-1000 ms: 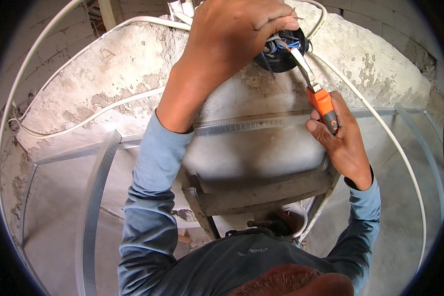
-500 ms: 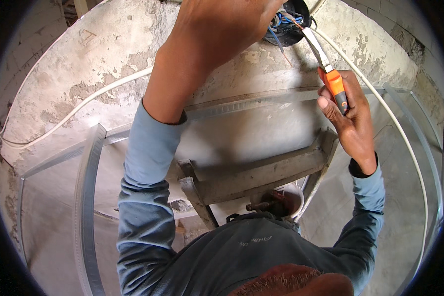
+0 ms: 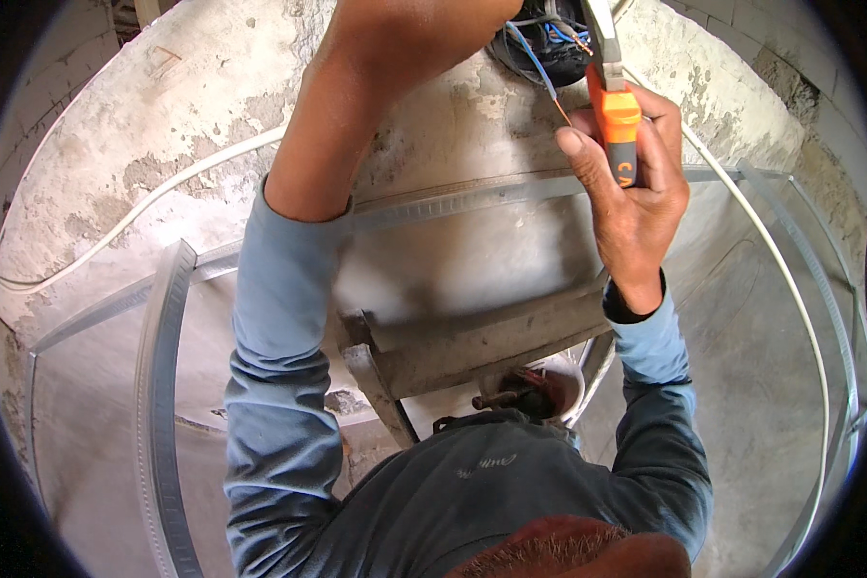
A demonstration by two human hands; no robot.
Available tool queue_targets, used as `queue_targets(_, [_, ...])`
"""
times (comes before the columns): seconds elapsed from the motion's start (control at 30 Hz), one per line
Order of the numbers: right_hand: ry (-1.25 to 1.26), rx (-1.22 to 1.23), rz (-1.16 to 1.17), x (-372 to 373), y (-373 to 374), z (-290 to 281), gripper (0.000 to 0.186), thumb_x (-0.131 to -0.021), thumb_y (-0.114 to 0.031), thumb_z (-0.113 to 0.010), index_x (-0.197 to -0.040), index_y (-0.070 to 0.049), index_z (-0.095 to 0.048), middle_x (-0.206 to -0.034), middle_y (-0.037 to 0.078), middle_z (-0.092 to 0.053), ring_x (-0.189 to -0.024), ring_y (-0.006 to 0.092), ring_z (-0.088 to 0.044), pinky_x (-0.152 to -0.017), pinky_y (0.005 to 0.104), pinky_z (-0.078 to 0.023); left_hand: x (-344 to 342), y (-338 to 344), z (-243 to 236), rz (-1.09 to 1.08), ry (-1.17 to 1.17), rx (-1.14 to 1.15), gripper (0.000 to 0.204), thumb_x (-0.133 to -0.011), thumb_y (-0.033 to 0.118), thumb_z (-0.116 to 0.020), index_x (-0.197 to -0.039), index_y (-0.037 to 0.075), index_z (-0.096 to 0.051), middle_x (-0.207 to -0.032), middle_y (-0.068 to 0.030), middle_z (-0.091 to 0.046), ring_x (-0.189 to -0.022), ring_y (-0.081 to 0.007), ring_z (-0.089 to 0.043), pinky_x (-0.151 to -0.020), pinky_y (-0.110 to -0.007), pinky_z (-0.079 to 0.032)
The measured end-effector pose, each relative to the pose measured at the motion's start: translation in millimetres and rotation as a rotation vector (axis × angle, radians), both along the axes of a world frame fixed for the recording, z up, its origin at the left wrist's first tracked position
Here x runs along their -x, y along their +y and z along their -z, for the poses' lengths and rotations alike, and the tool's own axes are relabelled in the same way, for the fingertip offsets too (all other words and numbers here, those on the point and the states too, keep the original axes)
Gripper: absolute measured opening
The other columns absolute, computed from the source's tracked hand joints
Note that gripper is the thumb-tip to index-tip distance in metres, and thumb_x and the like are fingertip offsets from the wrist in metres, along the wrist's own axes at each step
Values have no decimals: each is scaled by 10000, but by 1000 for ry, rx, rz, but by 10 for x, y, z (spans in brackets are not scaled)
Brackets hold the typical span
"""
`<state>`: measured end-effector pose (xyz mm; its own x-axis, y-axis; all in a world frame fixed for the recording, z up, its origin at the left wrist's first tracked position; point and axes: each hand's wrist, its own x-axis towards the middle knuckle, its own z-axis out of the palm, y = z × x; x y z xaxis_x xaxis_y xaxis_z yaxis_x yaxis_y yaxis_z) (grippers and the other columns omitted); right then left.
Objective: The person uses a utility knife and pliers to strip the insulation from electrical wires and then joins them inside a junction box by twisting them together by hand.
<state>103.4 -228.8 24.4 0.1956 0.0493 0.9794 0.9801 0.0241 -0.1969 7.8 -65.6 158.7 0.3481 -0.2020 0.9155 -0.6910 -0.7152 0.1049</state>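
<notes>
My right hand point(image 3: 636, 197) is closed around a pair of pliers point(image 3: 618, 111) with orange and grey handles, their metal jaws pointing up past the top edge. By the tip of that thumb and forefinger ends a blue wire point(image 3: 539, 65) with a bare copper tip; whether the fingers pinch it I cannot tell. The wire comes out of a round black junction box point(image 3: 570, 73) in the wall, among several blue and grey wires. Twisted bare copper point(image 3: 582, 44) shows inside, beside the pliers. My left hand point(image 3: 424, 34) is raised left of the box, its fingers hidden beyond the top edge.
The box sits in a rough plastered wall point(image 3: 231, 96). A white cable point(image 3: 771, 231) hangs down the right side, another point(image 3: 164, 188) runs left. Below stand metal profiles point(image 3: 159, 385), a ladder top point(image 3: 491, 347) close to my body and a white bucket point(image 3: 570, 385) holding tools.
My right hand has moved left and slightly up with the pliers, now more upright. Its fingertips have come to the blue wire's bare end. My left arm has shifted slightly left.
</notes>
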Motion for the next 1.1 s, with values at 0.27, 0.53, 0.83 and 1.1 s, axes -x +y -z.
queue_targets(0.27, [-84, -90, 17, 20, 17, -212, 211, -859, -87, -835, -1011, 21, -737, -1148, 114, -638, -991, 192, -617, -841, 294, -493, -107, 61, -4, -10, -165, -133, 162, -857, 60, -723, -954, -64, -762, -813, -161, -743, -685, -194, -695, -641, -303, -535])
queue_targets(0.53, [-254, -125, 140, -70, 49, -787, 280, -940, -63, -747, -1192, 27, -665, -1111, 56, -606, -932, 137, -627, -802, 256, -518, -124, 97, 43, 85, -171, -83, 149, -884, 89, -724, -919, -49, -678, -782, -155, -712, -682, -203, -686, -649, -302, -526])
queue_targets(0.83, [-465, 69, 139, -145, -13, -1080, 307, -909, -71, -782, -1170, 42, -667, -1084, 34, -569, -890, 89, -564, -741, 219, -476, -352, 166, 209, -35, -782, -338, 97, -841, 28, -704, -927, -4, -673, -861, -159, -674, -813, -317, -686, -677, -378, -536])
queue_targets(1.1, [-139, 38, -141, 105, -82, -1122, 410, -923, -101, -780, -1279, 53, -647, -997, 3, -631, -828, 72, -609, -733, 215, -494, -325, 104, 325, -248, -627, -148, 165, -805, 9, -737, -944, 15, -650, -817, -161, -658, -767, -315, -668, -653, -395, -520])
